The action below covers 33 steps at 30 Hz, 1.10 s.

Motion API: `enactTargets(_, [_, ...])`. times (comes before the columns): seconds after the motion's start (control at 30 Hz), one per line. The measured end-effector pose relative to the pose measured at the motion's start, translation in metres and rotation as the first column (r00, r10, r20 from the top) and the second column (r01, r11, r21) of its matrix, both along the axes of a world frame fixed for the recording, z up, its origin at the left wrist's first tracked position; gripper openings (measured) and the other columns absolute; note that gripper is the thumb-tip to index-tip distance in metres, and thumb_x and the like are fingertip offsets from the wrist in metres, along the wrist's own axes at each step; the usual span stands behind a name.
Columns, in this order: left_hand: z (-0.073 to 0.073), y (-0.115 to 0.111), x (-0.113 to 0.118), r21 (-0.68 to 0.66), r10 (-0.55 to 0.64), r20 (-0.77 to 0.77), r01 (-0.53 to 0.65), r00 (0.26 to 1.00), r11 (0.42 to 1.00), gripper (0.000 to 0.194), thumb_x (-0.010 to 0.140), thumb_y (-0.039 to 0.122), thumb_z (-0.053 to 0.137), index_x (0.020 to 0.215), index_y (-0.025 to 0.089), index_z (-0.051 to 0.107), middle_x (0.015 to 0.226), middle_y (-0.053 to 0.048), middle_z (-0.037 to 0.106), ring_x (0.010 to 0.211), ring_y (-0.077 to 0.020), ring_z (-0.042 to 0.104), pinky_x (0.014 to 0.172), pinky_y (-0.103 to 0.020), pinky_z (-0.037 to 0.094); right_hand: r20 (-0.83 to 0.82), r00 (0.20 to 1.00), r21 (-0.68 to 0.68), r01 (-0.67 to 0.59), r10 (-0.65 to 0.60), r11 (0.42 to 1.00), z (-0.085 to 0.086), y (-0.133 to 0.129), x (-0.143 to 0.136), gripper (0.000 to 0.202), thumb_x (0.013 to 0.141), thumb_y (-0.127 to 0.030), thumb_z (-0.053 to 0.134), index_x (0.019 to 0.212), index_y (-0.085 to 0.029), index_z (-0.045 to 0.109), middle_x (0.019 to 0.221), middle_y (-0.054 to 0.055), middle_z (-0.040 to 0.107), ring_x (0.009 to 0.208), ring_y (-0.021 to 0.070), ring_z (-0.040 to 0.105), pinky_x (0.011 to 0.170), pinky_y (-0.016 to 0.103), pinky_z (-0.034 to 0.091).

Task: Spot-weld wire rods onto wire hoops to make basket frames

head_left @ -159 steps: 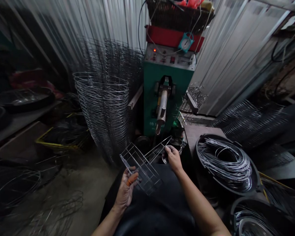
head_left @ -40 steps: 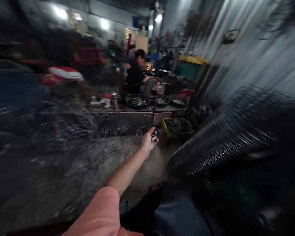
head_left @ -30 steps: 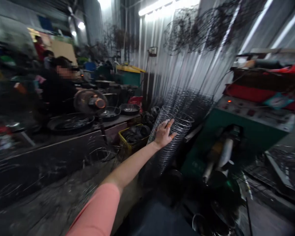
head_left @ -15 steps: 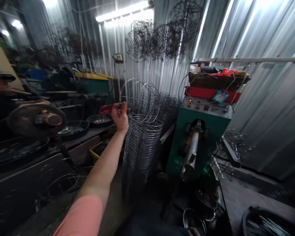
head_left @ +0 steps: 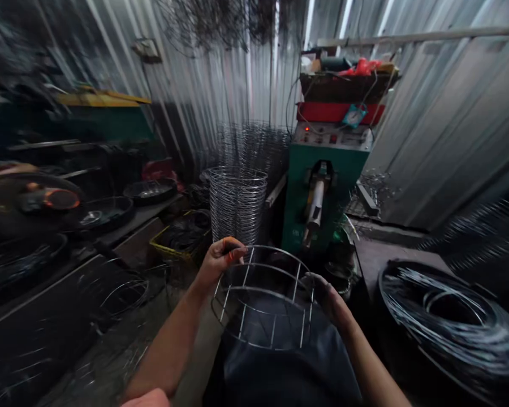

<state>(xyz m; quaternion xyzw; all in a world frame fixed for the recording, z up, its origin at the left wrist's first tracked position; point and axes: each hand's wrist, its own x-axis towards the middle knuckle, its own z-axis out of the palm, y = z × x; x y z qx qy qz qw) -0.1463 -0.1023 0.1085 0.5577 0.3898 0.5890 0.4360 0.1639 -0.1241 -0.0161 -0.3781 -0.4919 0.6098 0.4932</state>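
A round wire frame (head_left: 254,289), made of thin metal rings joined by short cross wires, is held tilted over my lap. My left hand (head_left: 221,261), with orange coverings on its fingers, is closed on the upper left of its rim. My right hand (head_left: 331,299) grips the frame's right side, its fingertips dark and partly hard to make out. Just beyond the frame stands a tall stack of similar wire frames (head_left: 238,198). Dark cloth (head_left: 280,373) covers my lap below.
A green machine (head_left: 299,192) with a protruding metal arm (head_left: 316,203) stands ahead to the right. A black tub (head_left: 384,294) of wire is at right. On the left are a yellow crate (head_left: 163,249), a fan (head_left: 46,198) and shallow black trays (head_left: 150,192).
My left hand has come down from beside the top of the stack to above my lap. The wire frame is now between both hands, and the view has shifted.
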Motion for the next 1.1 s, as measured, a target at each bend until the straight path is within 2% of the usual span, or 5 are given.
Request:
enactTargets(0.3, [-0.072, 0.03, 0.032, -0.294, 0.051, -0.07, -0.07, 0.996, 0.953, 0.056, 0.058, 0.046, 0.071, 0.103, 0.015, 0.06, 0.09, -0.005, 0.063, 0.084, -0.0166, 0.058, 0.077, -0.028, 0.043, -0.043, 0.98, -0.224, 0.18, -0.195, 0.958, 0.034, -0.042, -0.01, 0.033, 0.07, -0.048, 0.066, 0.075, -0.016, 0.06, 0.058, 0.0, 0.056, 0.045, 0.0087, 0.049, 0.04, 0.018, 0.027])
enactTargets(0.63, [-0.105, -0.036, 0.119, -0.599, -0.206, 0.034, 0.185, 0.978, 0.779, 0.066, 0.058, 0.043, 0.073, 0.115, 0.02, 0.05, 0.111, -0.009, 0.056, 0.1, -0.0242, 0.057, 0.071, -0.031, 0.05, -0.027, 0.964, -0.159, 0.256, -0.264, 0.953, -0.013, -0.043, -0.042, 0.043, 0.076, -0.056, 0.051, 0.086, -0.016, 0.06, 0.066, 0.001, 0.062, 0.05, 0.0103, 0.054, 0.044, 0.02, 0.032])
enactTargets(0.8, [-0.116, -0.031, 0.124, -0.634, -0.169, -0.013, 0.123, 0.986, 0.763, 0.062, 0.053, 0.04, 0.077, 0.107, 0.018, 0.055, 0.104, -0.008, 0.059, 0.095, -0.0232, 0.058, 0.059, -0.024, 0.047, 0.366, 0.909, -0.003, 0.213, -0.197, 0.977, -0.016, -0.046, 0.033, 0.031, 0.075, -0.042, 0.057, 0.093, -0.018, 0.065, 0.088, 0.004, 0.067, 0.082, 0.0188, 0.06, 0.078, 0.032, 0.045])
enactTargets(0.97, [-0.123, -0.026, 0.124, -0.671, -0.108, -0.02, 0.067, 0.994, 0.738, 0.063, 0.048, 0.042, 0.078, 0.103, 0.019, 0.057, 0.099, -0.006, 0.062, 0.092, -0.0211, 0.058, 0.061, -0.023, 0.045, 0.523, 0.334, 0.252, 0.818, -0.784, 0.517, -0.002, -0.023, 0.184, 0.042, 0.075, -0.03, 0.053, 0.114, -0.015, 0.055, 0.115, 0.011, 0.058, 0.108, 0.0237, 0.052, 0.096, 0.037, 0.037])
enactTargets(1.1, [-0.119, -0.025, 0.132, -0.713, -0.12, -0.028, 0.065, 0.992, 0.698, 0.067, 0.043, 0.041, 0.08, 0.102, 0.02, 0.057, 0.1, -0.006, 0.063, 0.091, -0.0221, 0.059, 0.063, -0.025, 0.045, 0.699, 0.078, 0.175, 0.945, -0.711, 0.276, -0.005, -0.002, 0.265, 0.062, 0.071, -0.025, 0.06, 0.126, -0.006, 0.043, 0.128, 0.019, 0.048, 0.12, 0.0266, 0.042, 0.101, 0.035, 0.032])
